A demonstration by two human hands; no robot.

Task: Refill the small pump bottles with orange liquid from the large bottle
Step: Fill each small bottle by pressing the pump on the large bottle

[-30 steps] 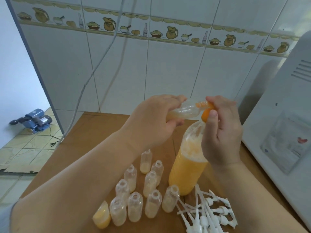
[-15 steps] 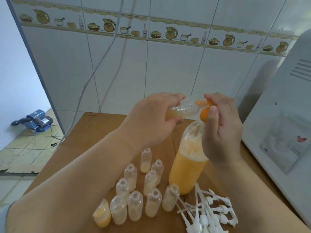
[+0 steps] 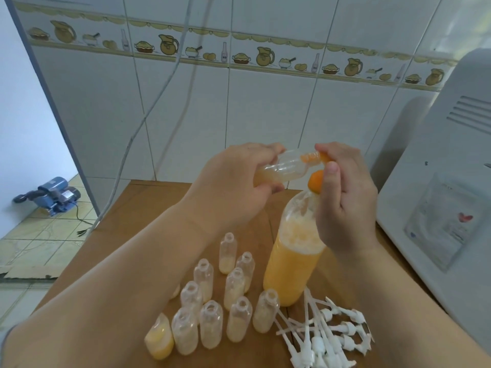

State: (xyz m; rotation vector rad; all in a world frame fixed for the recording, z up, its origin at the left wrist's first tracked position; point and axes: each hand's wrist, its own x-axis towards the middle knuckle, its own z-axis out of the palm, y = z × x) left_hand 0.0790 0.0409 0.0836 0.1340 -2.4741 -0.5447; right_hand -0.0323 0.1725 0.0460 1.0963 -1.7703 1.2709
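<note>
Above the brown wooden counter (image 3: 148, 208), the left hand (image 3: 233, 181) holds a small clear plastic bottle (image 3: 287, 168) on its side, the grip clamped round the bottle's base end with the fingers curled over it and the thumb beneath. The bottle's neck points to the right, and a little pale liquid lies along its lower side. The right hand (image 3: 342, 197) meets that neck: its fingertips (image 3: 325, 150) pinch an orange nozzle-like piece (image 3: 314, 157) seated at the mouth of the small bottle, while the thumb (image 3: 330, 176) presses beside the round orange top (image 3: 315, 181) of the large clear plastic bottle (image 3: 292, 258). This large bottle stands upright on the counter just below and in front of the right hand, filled well over half with orange liquid and capped by a layer of foam. Whether the right hand also grips the large bottle's neck cannot be told, since the palm hides it. Near the large bottle's foot stands a cluster of small open-necked clear bottles (image 3: 233, 285), each with a shallow pale layer at the bottom; at the cluster's near left, one small bottle holding brighter yellow-orange liquid (image 3: 159, 338) leans over. To the right of the cluster lies a heap of white plastic pump heads (image 3: 326, 333) with their long dip tubes. A white appliance (image 3: 451, 208) sits at the counter's right edge, against the white tiled wall (image 3: 265, 110).
</note>
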